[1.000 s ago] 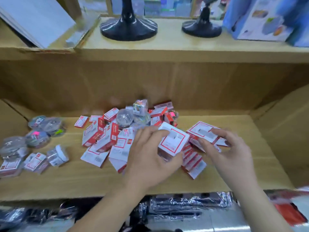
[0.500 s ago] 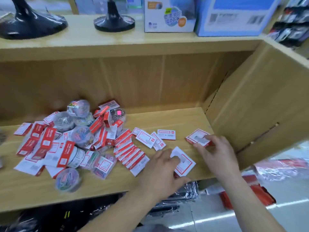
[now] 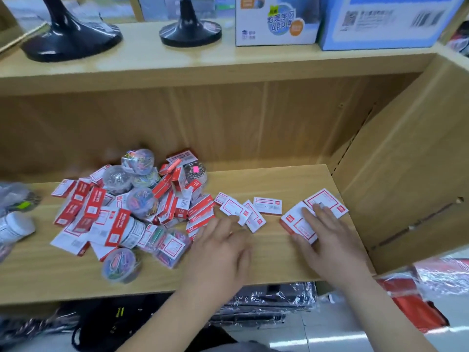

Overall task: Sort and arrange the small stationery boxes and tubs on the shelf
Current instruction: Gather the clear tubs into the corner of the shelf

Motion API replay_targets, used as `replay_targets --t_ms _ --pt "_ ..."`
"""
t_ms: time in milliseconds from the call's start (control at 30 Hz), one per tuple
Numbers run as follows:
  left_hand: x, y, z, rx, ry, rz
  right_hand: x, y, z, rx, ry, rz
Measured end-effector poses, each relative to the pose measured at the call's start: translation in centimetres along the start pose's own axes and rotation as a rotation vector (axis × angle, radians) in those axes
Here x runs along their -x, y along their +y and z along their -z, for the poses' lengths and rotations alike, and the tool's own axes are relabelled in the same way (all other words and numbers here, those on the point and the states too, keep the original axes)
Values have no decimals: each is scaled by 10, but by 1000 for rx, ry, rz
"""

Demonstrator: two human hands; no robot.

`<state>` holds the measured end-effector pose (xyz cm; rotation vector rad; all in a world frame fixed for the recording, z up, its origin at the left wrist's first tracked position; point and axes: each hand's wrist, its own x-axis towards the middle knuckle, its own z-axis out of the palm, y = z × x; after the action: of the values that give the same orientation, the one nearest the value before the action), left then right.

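Red-white box [image 3: 295,223] under R hand [image 3: 330,240], L hand [image 3: 220,252] palm-down

- Right of centre, the right hand [image 3: 330,240] lies flat, its straight fingers on two white-and-red boxes [image 3: 297,225] side by side on the wooden shelf [image 3: 274,250].
- At centre, the left hand [image 3: 218,252], fingers relaxed, reaches the loose small boxes [image 3: 232,208].
- At centre left lies a heap of red boxes and clear tubs [image 3: 119,219].

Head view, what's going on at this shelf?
A person is sorting stationery on a wooden shelf. The right hand lies flat on two boxes at the shelf's right end; the left hand reaches, fingers flat, to loose boxes beside the pile. That pile of boxes and clear tubs is unsorted.
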<state>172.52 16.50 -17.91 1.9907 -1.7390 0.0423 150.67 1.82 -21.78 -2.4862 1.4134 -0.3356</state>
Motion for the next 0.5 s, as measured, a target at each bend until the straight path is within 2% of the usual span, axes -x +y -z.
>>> replay_targets --t_ms 67,167,267,333,400,500 --pt "11 -20 10 -112 19 72 -18 -3 -1 81 -37 -51" --pt "26 -31 15 -215 -100 161 -47 -19 2 208 -43 -67" --pt "35 -33 9 -256 -194 212 -62 -49 4 -34 71 101" --pt "32 -36 7 -264 -188 254 -71 -70 6 -90 -71 217" --pt "28 -38 8 -269 -177 268 -84 -86 10 58 -260 278" --pt "25 -41 10 -259 -159 214 -99 -94 12 193 -417 274"
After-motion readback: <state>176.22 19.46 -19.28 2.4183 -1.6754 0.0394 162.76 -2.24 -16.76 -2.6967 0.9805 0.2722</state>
